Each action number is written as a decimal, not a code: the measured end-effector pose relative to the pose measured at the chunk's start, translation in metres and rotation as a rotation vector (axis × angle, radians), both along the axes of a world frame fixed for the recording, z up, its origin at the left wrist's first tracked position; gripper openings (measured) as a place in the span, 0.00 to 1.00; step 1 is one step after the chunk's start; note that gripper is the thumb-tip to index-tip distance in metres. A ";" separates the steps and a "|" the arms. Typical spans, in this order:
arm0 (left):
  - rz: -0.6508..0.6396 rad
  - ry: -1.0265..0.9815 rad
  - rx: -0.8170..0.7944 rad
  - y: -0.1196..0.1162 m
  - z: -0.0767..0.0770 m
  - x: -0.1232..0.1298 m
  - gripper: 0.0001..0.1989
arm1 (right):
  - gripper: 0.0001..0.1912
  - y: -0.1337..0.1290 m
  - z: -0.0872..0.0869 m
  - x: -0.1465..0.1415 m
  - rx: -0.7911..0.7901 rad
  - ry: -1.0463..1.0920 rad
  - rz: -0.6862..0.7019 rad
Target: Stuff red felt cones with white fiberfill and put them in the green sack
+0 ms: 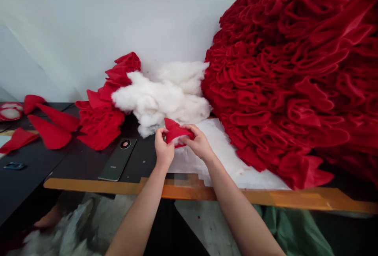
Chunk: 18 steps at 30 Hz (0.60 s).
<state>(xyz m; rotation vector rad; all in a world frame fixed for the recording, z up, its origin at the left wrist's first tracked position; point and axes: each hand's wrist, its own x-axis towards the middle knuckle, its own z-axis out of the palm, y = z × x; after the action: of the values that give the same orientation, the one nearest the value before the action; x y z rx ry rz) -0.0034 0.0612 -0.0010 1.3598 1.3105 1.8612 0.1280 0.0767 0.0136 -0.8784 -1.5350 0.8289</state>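
Between my two hands is a small red felt cone (175, 130), its point up and away from me and its open rim toward me. White stuffing shows inside that rim. My left hand (164, 149) pinches the cone's left edge. My right hand (200, 142) grips the right edge, with its thumb at the opening. Just behind the cone lies a heap of white fibre stuffing (159, 96). Below my hands a white sheet (212, 161) covers part of the dark table.
A tall pile of red felt pieces (283, 75) fills the right side. More red pieces (102, 120) are stacked left of the stuffing, with red cones (51, 132) farther left. A phone (118, 160) lies near the taped table edge (97, 186). Green fabric (295, 228) hangs below.
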 end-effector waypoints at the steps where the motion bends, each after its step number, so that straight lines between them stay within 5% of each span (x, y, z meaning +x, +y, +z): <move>1: -0.031 0.003 0.008 -0.001 0.000 0.001 0.15 | 0.15 0.001 -0.001 0.000 -0.015 0.013 -0.053; 6: -0.050 0.047 0.005 -0.004 0.001 0.007 0.14 | 0.09 0.001 -0.006 -0.004 -0.074 0.088 -0.359; 10: -0.215 -0.105 -0.043 -0.007 0.002 0.008 0.19 | 0.09 -0.001 -0.006 -0.007 -0.047 0.083 -0.410; 13: -0.246 -0.066 -0.045 -0.007 0.002 0.008 0.19 | 0.08 -0.003 -0.005 -0.008 -0.022 0.064 -0.397; 18: 0.043 0.118 0.075 -0.003 0.003 0.001 0.10 | 0.09 -0.009 0.000 -0.011 0.085 -0.037 -0.134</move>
<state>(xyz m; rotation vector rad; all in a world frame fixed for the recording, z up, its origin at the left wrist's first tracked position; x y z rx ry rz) -0.0029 0.0580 0.0016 1.5122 1.3492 1.9015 0.1172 0.0672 0.0131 -0.9276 -1.5142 0.6497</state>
